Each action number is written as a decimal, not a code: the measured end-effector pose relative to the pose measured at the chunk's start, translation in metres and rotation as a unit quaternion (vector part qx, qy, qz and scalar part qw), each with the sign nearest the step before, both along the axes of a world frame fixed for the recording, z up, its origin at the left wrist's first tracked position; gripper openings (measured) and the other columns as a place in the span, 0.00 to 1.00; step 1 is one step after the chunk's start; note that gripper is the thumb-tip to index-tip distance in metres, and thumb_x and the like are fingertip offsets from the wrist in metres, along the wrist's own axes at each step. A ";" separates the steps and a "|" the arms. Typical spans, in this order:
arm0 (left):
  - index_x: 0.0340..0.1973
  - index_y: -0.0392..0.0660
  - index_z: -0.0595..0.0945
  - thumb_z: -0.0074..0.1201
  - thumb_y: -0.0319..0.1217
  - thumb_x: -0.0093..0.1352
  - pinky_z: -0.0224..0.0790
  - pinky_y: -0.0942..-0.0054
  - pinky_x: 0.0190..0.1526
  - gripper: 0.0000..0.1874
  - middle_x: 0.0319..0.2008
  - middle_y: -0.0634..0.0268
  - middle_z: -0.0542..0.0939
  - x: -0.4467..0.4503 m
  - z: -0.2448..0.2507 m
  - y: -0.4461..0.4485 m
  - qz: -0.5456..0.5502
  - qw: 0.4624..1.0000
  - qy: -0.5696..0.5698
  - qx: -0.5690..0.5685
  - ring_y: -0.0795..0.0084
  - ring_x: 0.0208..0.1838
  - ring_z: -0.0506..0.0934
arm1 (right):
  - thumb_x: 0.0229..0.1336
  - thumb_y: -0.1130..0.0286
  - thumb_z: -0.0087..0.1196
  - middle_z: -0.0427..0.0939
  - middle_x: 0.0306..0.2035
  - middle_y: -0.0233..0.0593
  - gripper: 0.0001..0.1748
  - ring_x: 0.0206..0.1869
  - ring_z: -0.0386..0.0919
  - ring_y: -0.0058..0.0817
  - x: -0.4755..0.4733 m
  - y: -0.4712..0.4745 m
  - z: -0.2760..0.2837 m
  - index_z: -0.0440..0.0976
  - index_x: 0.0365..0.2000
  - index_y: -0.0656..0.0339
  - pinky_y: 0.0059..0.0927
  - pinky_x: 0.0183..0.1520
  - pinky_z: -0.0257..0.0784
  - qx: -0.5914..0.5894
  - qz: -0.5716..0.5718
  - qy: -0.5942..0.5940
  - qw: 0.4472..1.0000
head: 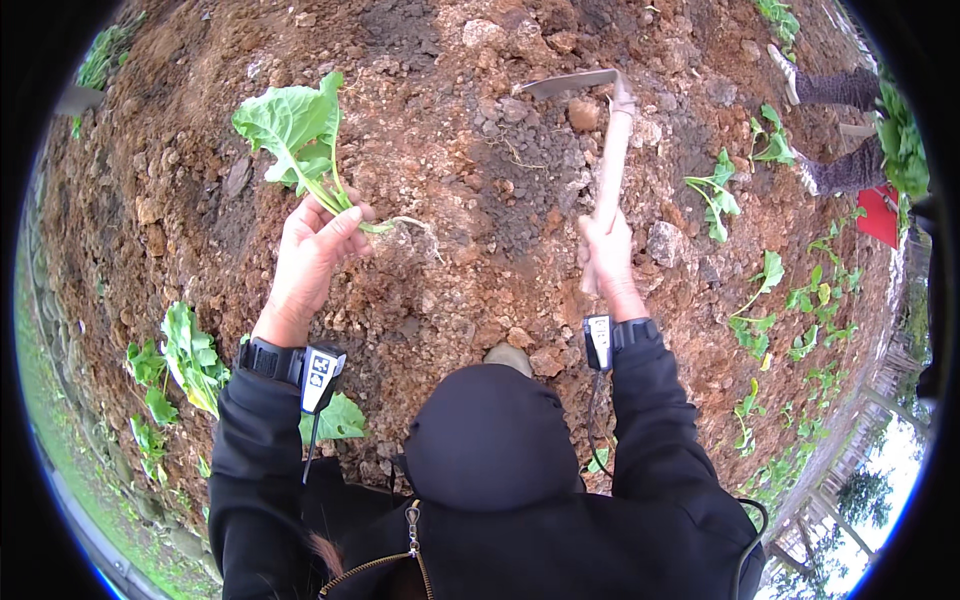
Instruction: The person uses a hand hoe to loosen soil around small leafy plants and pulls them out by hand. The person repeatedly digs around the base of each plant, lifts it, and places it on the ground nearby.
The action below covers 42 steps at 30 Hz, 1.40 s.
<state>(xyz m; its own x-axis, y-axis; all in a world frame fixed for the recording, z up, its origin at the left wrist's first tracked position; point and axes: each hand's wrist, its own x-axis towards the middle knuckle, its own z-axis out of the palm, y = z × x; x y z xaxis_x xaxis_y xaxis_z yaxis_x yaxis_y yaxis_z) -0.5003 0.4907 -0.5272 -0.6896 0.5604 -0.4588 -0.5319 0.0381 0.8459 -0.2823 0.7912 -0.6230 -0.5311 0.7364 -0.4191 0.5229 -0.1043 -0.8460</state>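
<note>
A leafy green seedling (289, 131) is pinched by its stem in my left hand (319, 240), its leaves pointing up and left and its pale bare roots trailing to the right. My right hand (606, 247) grips the wooden handle (613, 161) of a short hoe. The hoe's metal blade (571, 82) points left at the far end, over or against the loose soil; contact cannot be told. Beneath it lies a dark, crumbly patch of soil (517, 180). Both of my wrists carry strapped devices with cables.
Wilted seedlings (716, 196) lie on the soil at right, with more young plants (821, 300) beyond. Leafy plants (187, 352) sit at lower left. Stones (666, 244) are scattered about. Another person's legs (840, 86) and a red object (877, 216) are at upper right.
</note>
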 end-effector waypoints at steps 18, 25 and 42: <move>0.45 0.39 0.74 0.55 0.26 0.65 0.72 0.76 0.32 0.13 0.35 0.61 0.80 0.014 -0.017 0.012 0.009 1.000 -0.010 0.009 0.79 0.26 0.75 | 0.48 0.66 0.55 0.75 0.27 0.45 0.18 0.27 0.76 0.34 0.003 -0.040 -0.016 0.65 0.37 0.66 0.35 0.31 0.73 0.129 0.090 -0.169 0.973; 0.43 0.42 0.76 0.56 0.28 0.65 0.72 0.78 0.32 0.12 0.34 0.64 0.80 0.003 -0.021 -0.003 0.028 1.000 0.009 -0.005 0.82 0.27 0.74 | 0.51 0.69 0.55 0.72 0.22 0.34 0.14 0.19 0.71 0.19 0.045 -0.031 0.008 0.65 0.36 0.62 0.25 0.18 0.69 0.038 0.041 -0.054 0.997; 0.38 0.42 0.77 0.52 0.21 0.65 0.73 0.76 0.34 0.07 0.34 0.64 0.80 0.025 -0.066 0.050 0.008 0.998 0.055 0.021 0.78 0.28 0.76 | 0.52 0.68 0.54 0.77 0.25 0.50 0.17 0.28 0.79 0.31 0.056 -0.054 0.025 0.63 0.39 0.66 0.33 0.31 0.75 0.246 0.115 -0.152 0.950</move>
